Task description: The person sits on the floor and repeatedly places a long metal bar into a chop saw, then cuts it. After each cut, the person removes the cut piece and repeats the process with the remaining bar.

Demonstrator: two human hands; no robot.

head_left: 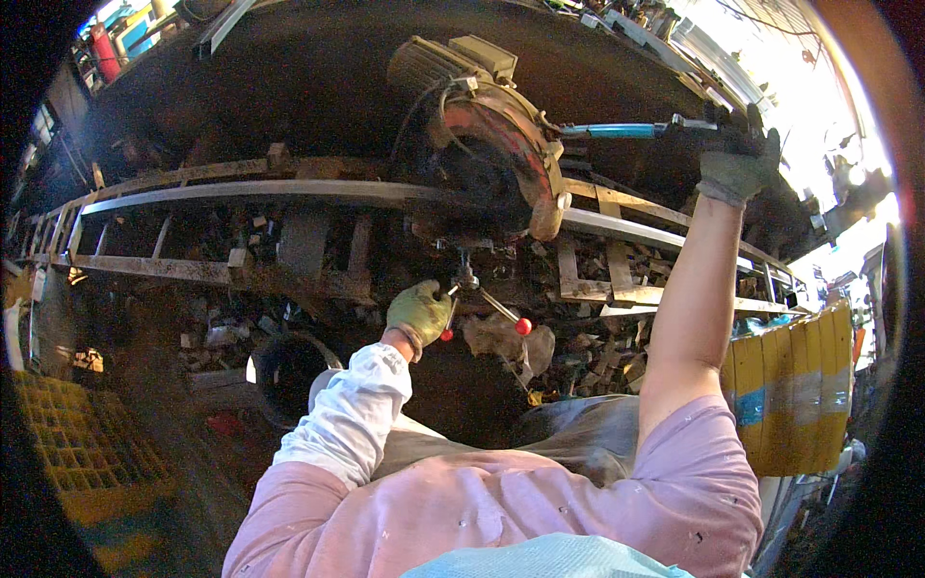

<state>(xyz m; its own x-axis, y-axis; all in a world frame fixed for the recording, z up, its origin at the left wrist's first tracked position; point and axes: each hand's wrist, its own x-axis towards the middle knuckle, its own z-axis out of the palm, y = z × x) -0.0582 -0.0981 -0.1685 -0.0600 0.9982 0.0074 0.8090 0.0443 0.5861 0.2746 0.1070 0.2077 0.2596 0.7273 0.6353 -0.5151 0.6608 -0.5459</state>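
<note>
Gripping red-knobbed handle (497,306) with left hand (420,316); cannot tell closure of right hand (742,166) near far blue lever (617,131). Could shift metal bar (289,189) if loosely clamped.

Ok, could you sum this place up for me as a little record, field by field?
Left hand: gloved, closed on one spoke of the red-knobbed handle
Right hand: gloved, raised at the outer end of the blue handle; grip unclear
Machine: ribbed motor on top
Long pale bar: runs from the left to the machine
Yellow crate: lower left
</note>
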